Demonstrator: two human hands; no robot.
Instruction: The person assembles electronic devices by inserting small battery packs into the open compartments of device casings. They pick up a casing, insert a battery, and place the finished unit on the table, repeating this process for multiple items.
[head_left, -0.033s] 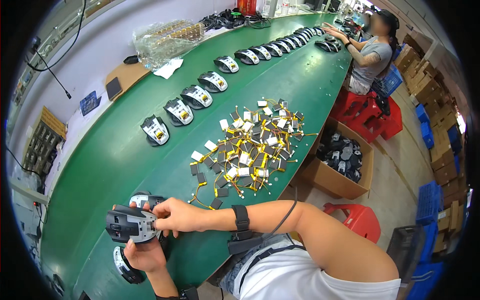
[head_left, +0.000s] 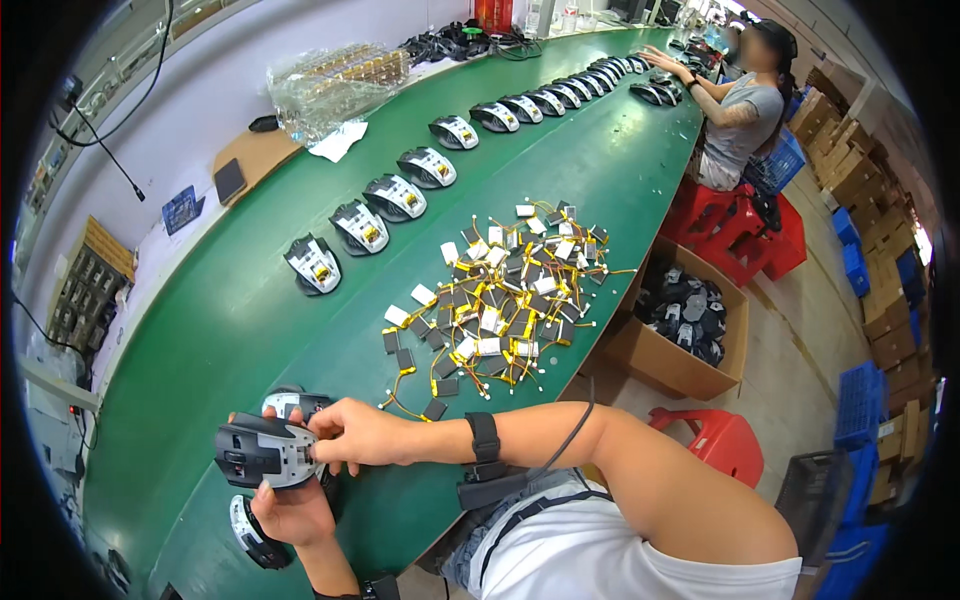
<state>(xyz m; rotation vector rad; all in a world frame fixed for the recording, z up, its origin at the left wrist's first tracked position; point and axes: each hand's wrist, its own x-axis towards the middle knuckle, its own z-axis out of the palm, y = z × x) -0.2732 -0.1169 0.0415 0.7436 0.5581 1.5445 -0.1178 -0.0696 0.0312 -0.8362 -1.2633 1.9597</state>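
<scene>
My left hand (head_left: 300,515) grips a black and grey computer mouse (head_left: 255,452) from below, its thumb along the near side. At the mouse's right end, an opening in the light grey shell shows, and my right hand (head_left: 365,435) has its curled fingertips pressed there. Whatever those fingertips pinch is hidden. Behind the held mouse, another mouse (head_left: 290,400) lies on the green table, partly covered. One more mouse (head_left: 255,530) rests beside my left wrist. To the right of my hands spreads a pile of small battery packs (head_left: 500,300) with thin wires and white plugs.
A row of open-topped mice (head_left: 360,228) runs along the green table (head_left: 200,330) toward the far end, where another person (head_left: 745,105) sits reaching over it. On the right stand a cardboard box (head_left: 660,355) of black parts, red stools (head_left: 715,445) and blue crates (head_left: 858,400).
</scene>
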